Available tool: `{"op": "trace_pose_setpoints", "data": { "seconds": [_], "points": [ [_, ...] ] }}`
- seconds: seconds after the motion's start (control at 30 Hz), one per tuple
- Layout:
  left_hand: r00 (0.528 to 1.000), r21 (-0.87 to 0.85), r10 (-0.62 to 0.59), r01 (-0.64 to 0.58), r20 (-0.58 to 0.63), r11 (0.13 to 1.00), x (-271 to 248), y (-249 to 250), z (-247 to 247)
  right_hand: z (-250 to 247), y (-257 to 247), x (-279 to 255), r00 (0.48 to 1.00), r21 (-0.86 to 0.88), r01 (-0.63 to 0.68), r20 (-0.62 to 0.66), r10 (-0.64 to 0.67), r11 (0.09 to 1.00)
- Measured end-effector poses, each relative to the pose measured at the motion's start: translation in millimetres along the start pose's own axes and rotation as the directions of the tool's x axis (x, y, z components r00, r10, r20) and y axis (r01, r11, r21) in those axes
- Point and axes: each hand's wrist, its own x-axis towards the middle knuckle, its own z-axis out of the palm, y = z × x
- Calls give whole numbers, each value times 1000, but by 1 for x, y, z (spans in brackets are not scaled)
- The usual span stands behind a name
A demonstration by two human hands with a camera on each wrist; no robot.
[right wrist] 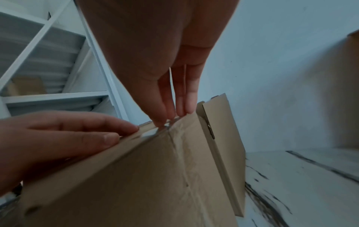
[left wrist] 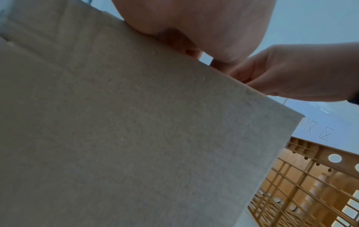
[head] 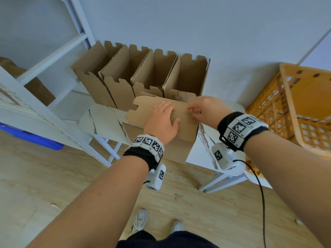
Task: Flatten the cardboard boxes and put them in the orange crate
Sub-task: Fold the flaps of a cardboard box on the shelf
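Note:
A brown cardboard box (head: 186, 126) stands on the near edge of a white marble-pattern table (head: 100, 120), its notched top flap folded over. My left hand (head: 163, 119) lies flat on that flap with its fingers straight, pressing down. My right hand (head: 202, 109) is at the flap's right end, and its curled fingers pinch the edge. In the right wrist view its fingertips (right wrist: 174, 110) touch the seam of the box (right wrist: 155, 176), beside the left hand (right wrist: 68, 138). The left wrist view is mostly filled by the box's side (left wrist: 136, 138). The orange crate (head: 295, 111) stands to the right.
Several open cardboard boxes (head: 143, 74) stand in a row against the wall behind the held box. A white shelf rack (head: 53, 56) stands at the left, with a blue bin (head: 30, 136) beneath it. Wooden floor and my shoes lie below.

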Motion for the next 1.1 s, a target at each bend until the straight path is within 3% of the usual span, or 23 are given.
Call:
{"op": "trace_pose_setpoints", "data": {
  "seconds": [0.6, 0.77, 1.1],
  "points": [
    [1000, 104, 28, -28, -1, 994, -2, 1, 4, -6, -4, 14, 981, 44, -8, 195, -1, 999],
    [1000, 105, 26, -26, -2, 994, -1, -1, 3, -5, -4, 9, 992, 99, -4, 128, -9, 995],
    [999, 116, 32, -33, 12, 993, -2, 4, 3, -5, -4, 10, 984, 61, -16, 176, 5, 998]
  ]
}}
